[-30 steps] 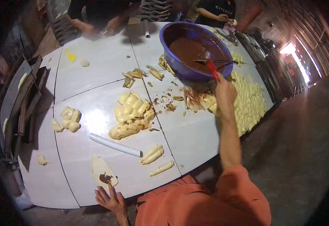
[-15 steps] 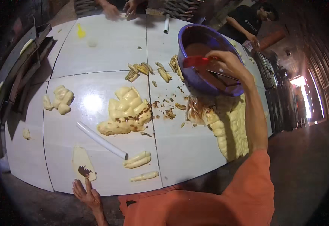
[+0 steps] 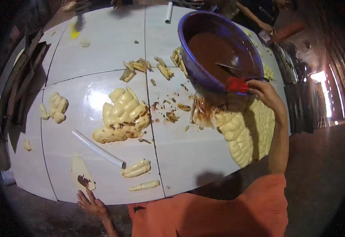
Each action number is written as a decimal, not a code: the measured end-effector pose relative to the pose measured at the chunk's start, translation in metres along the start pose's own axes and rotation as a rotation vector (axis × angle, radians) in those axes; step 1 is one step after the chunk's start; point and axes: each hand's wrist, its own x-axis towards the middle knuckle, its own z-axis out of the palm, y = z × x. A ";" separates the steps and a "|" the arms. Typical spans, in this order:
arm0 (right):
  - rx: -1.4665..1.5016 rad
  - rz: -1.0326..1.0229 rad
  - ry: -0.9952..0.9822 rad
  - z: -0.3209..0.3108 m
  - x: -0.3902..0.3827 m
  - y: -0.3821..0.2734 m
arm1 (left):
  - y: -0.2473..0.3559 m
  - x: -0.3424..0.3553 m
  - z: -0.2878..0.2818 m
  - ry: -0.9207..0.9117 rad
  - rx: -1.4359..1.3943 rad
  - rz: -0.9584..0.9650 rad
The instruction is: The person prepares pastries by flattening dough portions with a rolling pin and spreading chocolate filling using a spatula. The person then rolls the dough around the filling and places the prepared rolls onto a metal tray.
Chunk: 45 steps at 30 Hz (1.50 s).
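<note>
My right hand pinches a red scraper by the near rim of the big purple tub. My left hand, fingers spread, is at the worktop's edge, beside flat dough with a dark brown blob.

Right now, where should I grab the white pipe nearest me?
Probably mid-length on the pipe, from above, fingers across it: it looks straight and round and lies flat, and its right end sits close to the rolls. The left hand looks nearer than the right.
</note>
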 end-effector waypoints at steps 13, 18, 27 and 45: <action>0.473 0.508 0.240 0.194 -0.069 -0.121 | 0.010 0.005 -0.011 -0.088 -0.056 -0.023; 0.317 0.520 0.412 0.218 -0.068 -0.124 | 0.039 0.042 -0.062 0.044 -0.157 0.022; 0.056 0.324 0.399 0.215 -0.062 -0.111 | 0.240 0.223 -0.081 -0.111 -0.744 0.603; 0.264 0.149 0.038 0.185 -0.141 -0.091 | 0.330 0.230 -0.034 -0.468 -0.727 0.668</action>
